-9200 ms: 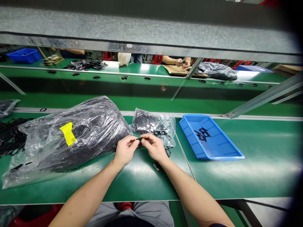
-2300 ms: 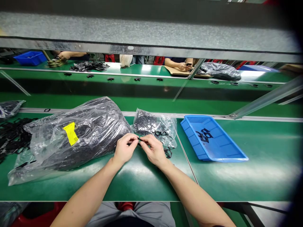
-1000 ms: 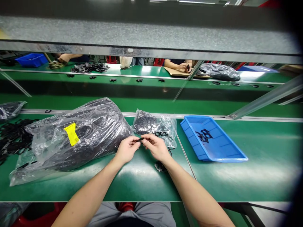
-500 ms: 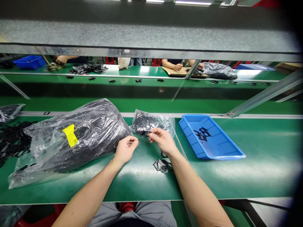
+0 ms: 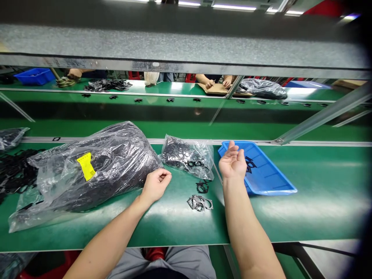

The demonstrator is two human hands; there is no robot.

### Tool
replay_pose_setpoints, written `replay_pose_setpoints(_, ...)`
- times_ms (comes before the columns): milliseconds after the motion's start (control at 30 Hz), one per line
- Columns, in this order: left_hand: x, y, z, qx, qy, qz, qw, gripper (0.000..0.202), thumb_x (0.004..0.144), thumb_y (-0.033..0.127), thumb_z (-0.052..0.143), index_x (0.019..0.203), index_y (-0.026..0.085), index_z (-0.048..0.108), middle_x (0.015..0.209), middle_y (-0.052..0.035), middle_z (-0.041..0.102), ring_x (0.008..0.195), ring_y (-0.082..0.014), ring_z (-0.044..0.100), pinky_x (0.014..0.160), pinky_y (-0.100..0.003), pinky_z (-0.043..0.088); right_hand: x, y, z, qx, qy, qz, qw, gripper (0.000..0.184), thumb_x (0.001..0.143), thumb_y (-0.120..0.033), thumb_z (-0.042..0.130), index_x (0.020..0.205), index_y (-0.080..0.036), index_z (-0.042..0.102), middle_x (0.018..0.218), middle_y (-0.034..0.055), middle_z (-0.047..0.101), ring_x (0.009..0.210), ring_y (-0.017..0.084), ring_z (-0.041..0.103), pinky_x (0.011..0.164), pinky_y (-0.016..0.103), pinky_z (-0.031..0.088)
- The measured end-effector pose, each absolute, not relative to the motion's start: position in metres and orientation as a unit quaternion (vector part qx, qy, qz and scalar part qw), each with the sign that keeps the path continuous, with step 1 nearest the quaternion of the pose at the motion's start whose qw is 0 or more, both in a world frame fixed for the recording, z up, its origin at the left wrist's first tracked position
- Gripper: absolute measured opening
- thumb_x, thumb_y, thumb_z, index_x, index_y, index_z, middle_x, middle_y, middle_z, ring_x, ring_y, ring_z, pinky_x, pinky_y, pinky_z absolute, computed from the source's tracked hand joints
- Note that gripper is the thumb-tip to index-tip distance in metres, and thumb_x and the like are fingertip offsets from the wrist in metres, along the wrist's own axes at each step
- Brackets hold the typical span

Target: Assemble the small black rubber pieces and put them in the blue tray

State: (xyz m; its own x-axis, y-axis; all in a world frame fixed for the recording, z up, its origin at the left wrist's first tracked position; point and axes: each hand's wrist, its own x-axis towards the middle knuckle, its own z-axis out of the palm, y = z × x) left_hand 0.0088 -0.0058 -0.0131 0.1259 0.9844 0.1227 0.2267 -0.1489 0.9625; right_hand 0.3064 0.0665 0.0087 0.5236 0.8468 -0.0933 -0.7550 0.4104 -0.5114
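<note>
Frames (image 5: 250, 164), black and pierced with round openings, lie in the blue tray (image 5: 269, 181), partly hidden from me by the right hand (image 5: 233, 164). That hand hangs palm up across the tray's left side, fingers loosely spread, nothing showing in it; whether it touches the rim I cannot tell. In my head view the left hand (image 5: 155, 184) has thumb and forefinger pressed together beside the large bag (image 5: 122, 166), no part visible between them. A loose pile (image 5: 199, 202) of similar pieces lies on the green table (image 5: 162, 224) between the hands. I judge each frame light, fairly stiff and smooth enough to slide, perhaps fragile at its narrow ribs, so I'd pinch it by the outer edge and spare the rings.
</note>
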Motion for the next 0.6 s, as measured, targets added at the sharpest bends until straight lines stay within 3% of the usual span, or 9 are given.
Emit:
replay_pose_setpoints(67, 0.009, -0.006, -0.012, 0.625, 0.493, 0.438, 0.418, 0.015, 0.081, 0.028, 0.060, 0.080, 0.016, 0.068, 0.075, -0.0032, 0.070, 0.065, -0.0136, 0.062, 0.061, -0.023, 0.049, 0.296, 0.066, 0.007, -0.293, -0.155, 0.463, 0.822, 0.012, 0.090, -0.029, 0.056, 0.091, -0.018, 0.061, 0.091, 0.0005, 0.069, 0.066, 0.003, 0.064, 0.054, 0.008, 0.053)
replay_pose_setpoints(167, 0.008, -0.008, -0.010, 0.643, 0.489, 0.432, 0.402, 0.014, 0.082, 0.026, 0.059, 0.080, 0.017, 0.069, 0.077, -0.0027, 0.070, 0.066, -0.0133, 0.062, 0.062, -0.023, 0.049, 0.284, 0.057, 0.010, -0.390, -0.304, 0.427, 0.757, 0.019, 0.075, -0.032, 0.073, 0.086, -0.019, 0.063, 0.078, -0.0019, 0.069, 0.058, 0.007, 0.062, 0.048, 0.015, 0.050)
replay_pose_setpoints(233, 0.008, -0.008, -0.010, 0.655, 0.483, 0.427, 0.394, 0.014, 0.082, 0.026, 0.058, 0.081, 0.017, 0.069, 0.078, -0.0026, 0.070, 0.067, -0.0134, 0.062, 0.064, -0.023, 0.049, 0.278, 0.046, 0.015, -0.474, -0.470, 0.414, 0.619, 0.023, 0.071, -0.035, 0.074, 0.083, -0.018, 0.065, 0.069, -0.0011, 0.067, 0.055, 0.011, 0.061, 0.048, 0.021, 0.049)
replay_pose_setpoints(333, 0.008, -0.009, -0.012, 0.667, 0.479, 0.420, 0.388, 0.014, 0.082, 0.025, 0.057, 0.081, 0.018, 0.069, 0.079, -0.0029, 0.070, 0.068, -0.0137, 0.062, 0.064, -0.023, 0.049, 0.267, 0.030, 0.024, -0.522, -0.706, 0.398, 0.265, 0.017, 0.075, -0.033, 0.069, 0.080, -0.017, 0.069, 0.067, -0.0002, 0.067, 0.060, 0.013, 0.060, 0.056, 0.025, 0.047)
replay_pose_setpoints(400, 0.008, -0.009, -0.013, 0.672, 0.477, 0.418, 0.383, 0.014, 0.083, 0.024, 0.057, 0.081, 0.018, 0.069, 0.080, -0.0031, 0.069, 0.068, -0.0139, 0.062, 0.064, -0.024, 0.049, 0.261, 0.024, 0.028, -0.544, -0.770, 0.325, 0.072, 0.010, 0.074, -0.027, 0.069, 0.080, -0.019, 0.070, 0.070, -0.0006, 0.068, 0.065, 0.014, 0.061, 0.058, 0.024, 0.043)
replay_pose_setpoints(500, 0.008, -0.008, -0.014, 0.676, 0.474, 0.416, 0.380, 0.014, 0.083, 0.024, 0.056, 0.081, 0.018, 0.069, 0.080, -0.0031, 0.069, 0.069, -0.0141, 0.062, 0.065, -0.024, 0.049, 0.255, 0.021, 0.029, -0.614, -0.767, 0.173, -0.073, 0.014, 0.068, -0.023, 0.072, 0.082, -0.022, 0.069, 0.080, 0.0015, 0.069, 0.073, 0.018, 0.062, 0.055, 0.024, 0.035)
replay_pose_setpoints(600, 0.008, -0.008, -0.014, 0.679, 0.475, 0.412, 0.380, 0.014, 0.083, 0.024, 0.056, 0.081, 0.019, 0.069, 0.079, -0.0029, 0.069, 0.069, -0.0141, 0.062, 0.064, -0.024, 0.048, 0.253, 0.023, 0.026, -0.637, -0.748, 0.142, -0.120, 0.020, 0.065, -0.028, 0.075, 0.083, -0.024, 0.068, 0.086, 0.0031, 0.069, 0.077, 0.020, 0.064, 0.052, 0.024, 0.032)
